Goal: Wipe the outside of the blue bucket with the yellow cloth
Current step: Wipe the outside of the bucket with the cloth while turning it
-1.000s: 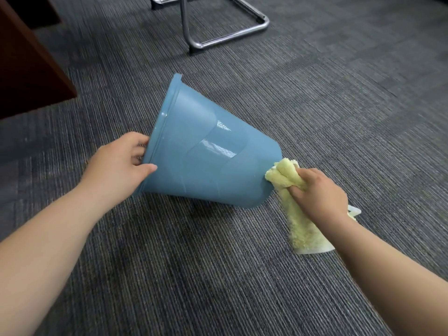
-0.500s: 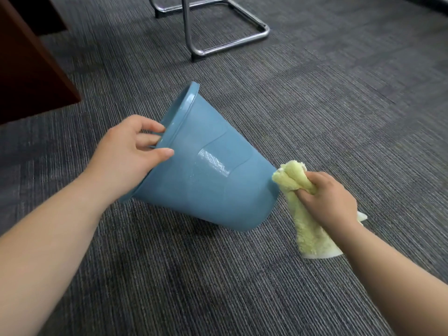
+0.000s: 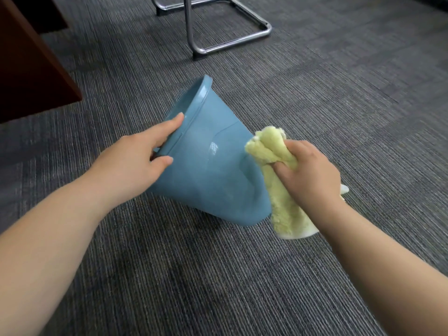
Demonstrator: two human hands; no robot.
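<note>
The blue bucket (image 3: 208,170) is tilted on the grey carpet, its open rim up and to the left, its base down at the right. My left hand (image 3: 135,161) grips the rim, thumb on the outer wall and fingers over the edge. My right hand (image 3: 308,175) holds the bunched yellow cloth (image 3: 274,151) and presses it against the bucket's right side near the base. The cloth's loose end hangs down to the carpet under my wrist.
A chrome chair frame (image 3: 218,27) stands on the carpet behind the bucket. A dark red-brown wooden desk panel (image 3: 31,69) fills the upper left. Grey carpet (image 3: 339,105) spreads open to the right and in front.
The bucket has swung more upright, its rim turning up and to the right. My left hand shifted its grip along the rim. The cloth rose from the base edge to the bucket's side.
</note>
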